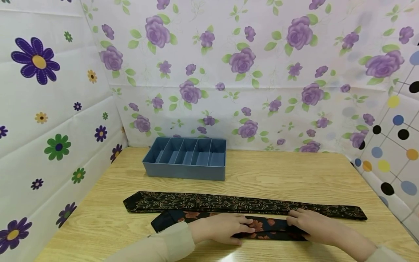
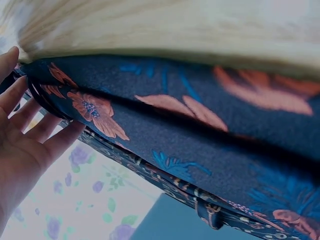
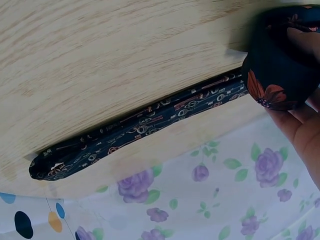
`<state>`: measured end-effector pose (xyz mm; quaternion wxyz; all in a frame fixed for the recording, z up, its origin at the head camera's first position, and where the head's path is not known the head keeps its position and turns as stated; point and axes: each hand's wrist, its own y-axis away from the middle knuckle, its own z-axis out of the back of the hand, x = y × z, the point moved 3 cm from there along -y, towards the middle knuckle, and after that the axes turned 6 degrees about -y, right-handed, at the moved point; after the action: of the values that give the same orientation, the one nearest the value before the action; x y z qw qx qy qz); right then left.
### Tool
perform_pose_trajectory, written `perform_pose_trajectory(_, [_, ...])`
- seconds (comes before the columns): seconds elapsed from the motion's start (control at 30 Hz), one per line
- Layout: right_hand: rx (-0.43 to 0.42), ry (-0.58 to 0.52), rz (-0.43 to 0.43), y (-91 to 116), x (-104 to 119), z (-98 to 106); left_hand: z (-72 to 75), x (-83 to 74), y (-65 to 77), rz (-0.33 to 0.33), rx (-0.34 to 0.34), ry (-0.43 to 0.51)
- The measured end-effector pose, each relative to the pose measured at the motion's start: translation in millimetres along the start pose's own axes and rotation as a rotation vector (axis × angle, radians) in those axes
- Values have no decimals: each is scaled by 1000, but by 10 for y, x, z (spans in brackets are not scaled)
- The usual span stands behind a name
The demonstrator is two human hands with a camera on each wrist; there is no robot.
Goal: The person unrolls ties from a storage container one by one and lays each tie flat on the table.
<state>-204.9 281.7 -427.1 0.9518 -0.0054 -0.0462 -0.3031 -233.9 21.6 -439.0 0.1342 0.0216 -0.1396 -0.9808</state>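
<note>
A dark navy necktie with orange flowers lies folded lengthwise across the near part of the table. My left hand rests on its middle, fingers extended over the fabric. In the left wrist view those fingers reach straight to the tie's edge. At the tie's right end, my right hand grips the doubled-over fabric. The right wrist view shows the thumb inside the looped fold and the other fingers behind it. Just beyond lies a second, black necktie with a small key-like pattern, stretched out flat.
A blue-grey tray with several narrow compartments stands behind the ties, left of centre. The wood-grain table is bordered by a purple-rose cloth at the back and patterned cloths at both sides.
</note>
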Motion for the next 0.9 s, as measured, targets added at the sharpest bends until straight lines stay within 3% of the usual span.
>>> perform_pose_trajectory(0.23, [2, -23, -15, -13, 5, -19, -15, 13, 64, -4, -34, -8])
perform_pose_trajectory(0.57, [1, -35, -9, -18, 9, -14, -35, 37, 142, 13, -20, 31])
perform_pose_trajectory(0.8, [83, -35, -104, -14, 28, -2, -43, 61, 185, 12, -37, 39])
perform_pose_trajectory(0.9, [79, -43, -108, -14, 26, -6, -31, 67, 208, 19, -38, 57])
